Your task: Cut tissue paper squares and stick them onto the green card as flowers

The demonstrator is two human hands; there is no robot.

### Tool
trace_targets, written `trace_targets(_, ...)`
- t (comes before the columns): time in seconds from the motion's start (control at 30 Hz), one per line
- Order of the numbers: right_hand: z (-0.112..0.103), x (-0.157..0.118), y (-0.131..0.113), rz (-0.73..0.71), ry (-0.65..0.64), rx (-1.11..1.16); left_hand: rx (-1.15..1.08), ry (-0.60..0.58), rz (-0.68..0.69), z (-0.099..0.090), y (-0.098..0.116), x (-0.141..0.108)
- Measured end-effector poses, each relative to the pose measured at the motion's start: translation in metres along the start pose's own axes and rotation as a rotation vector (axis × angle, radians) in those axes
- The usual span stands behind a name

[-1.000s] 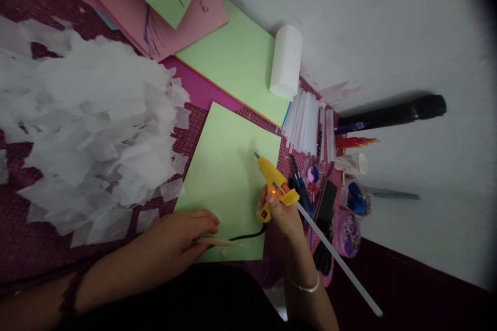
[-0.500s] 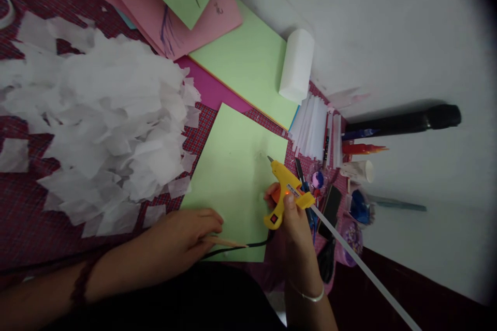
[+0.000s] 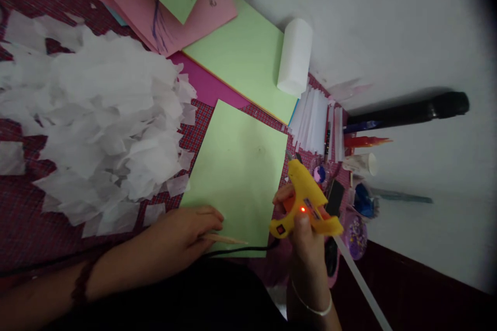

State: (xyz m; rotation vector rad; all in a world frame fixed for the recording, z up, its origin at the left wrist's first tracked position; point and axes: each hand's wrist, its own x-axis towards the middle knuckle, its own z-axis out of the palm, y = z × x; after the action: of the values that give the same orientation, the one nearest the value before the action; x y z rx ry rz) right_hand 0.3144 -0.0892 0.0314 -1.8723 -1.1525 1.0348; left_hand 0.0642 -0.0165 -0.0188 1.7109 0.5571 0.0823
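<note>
In my right hand (image 3: 306, 238) is a yellow hot glue gun (image 3: 308, 194), its small red light lit and a long glue stick (image 3: 361, 279) sticking out of its back. The nozzle points up and away, just past the right edge of a pale green paper sheet (image 3: 240, 165). My left hand (image 3: 194, 230) rests at the sheet's lower left edge, fingers closed on a thin pointed wooden stick (image 3: 225, 239). A black cord (image 3: 240, 250) runs across the sheet's bottom edge to the glue gun's handle. A small mark shows on the paper.
Left of the sheet lies a big heap of white tissue squares (image 3: 112, 103) on a red checked cloth (image 3: 23, 201). Pink papers (image 3: 202, 20) and a white roll (image 3: 295, 57) lie beyond. White sticks (image 3: 310, 119), a paper cup (image 3: 361, 164) and a bead tub (image 3: 354, 235) stand along the wall.
My right hand has lifted the glue gun and drawn it right, so its nozzle has left the area above the green sheet. My left hand stays in place with the stick.
</note>
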Motion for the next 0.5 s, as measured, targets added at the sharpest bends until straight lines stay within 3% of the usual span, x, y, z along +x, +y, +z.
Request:
trace_targets(0.2,0.010,0.023,0.024,0.026,-0.002,0.028,-0.002,-0.005,0.005,0.000,-0.001,0.001)
trace_targets(0.5,0.010,0.019,0.031,0.114,0.036,0.025,-0.038,0.011,0.022,0.001,-0.002,0.001)
